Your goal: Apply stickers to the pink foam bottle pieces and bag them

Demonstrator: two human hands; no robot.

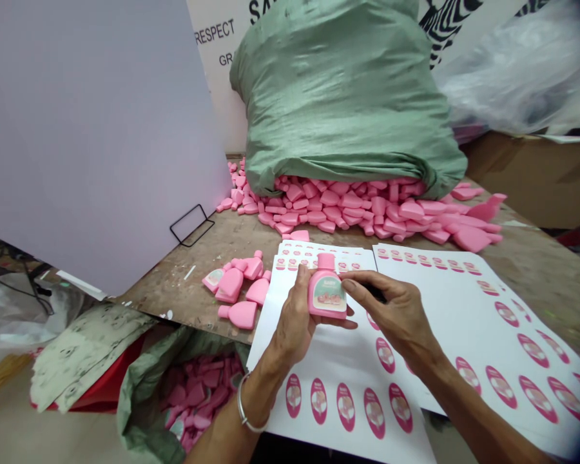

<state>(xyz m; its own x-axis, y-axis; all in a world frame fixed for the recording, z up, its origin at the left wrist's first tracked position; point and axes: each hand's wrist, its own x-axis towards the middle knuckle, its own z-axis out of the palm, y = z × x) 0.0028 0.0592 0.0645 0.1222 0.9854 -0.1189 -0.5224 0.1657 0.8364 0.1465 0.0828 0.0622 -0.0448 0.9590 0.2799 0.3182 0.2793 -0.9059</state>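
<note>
My left hand (292,325) is wrapped round a small pink bottle (325,261), keeping it upright with its front towards me. An oval-topped label with a green upper half (329,290) lies on the front of that bottle. At the label's right edge, the thumb and forefinger of my right hand (401,310) come together and touch it. Under both hands lies a white sticker sheet (328,357) with pink oval stickers and bare gaps. A second sticker sheet (444,322) sits to its right. Left of the sheets is a small group of pink bottles (241,314), at least one labelled.
A large green sack (343,96) spills a heap of pink bottles (328,203) across the table's back. Below the table's left edge, an open green sack (135,393) holds more bottles. A white panel (91,129) and black wire stand (192,225) are at left; a cardboard box (531,174) is at right.
</note>
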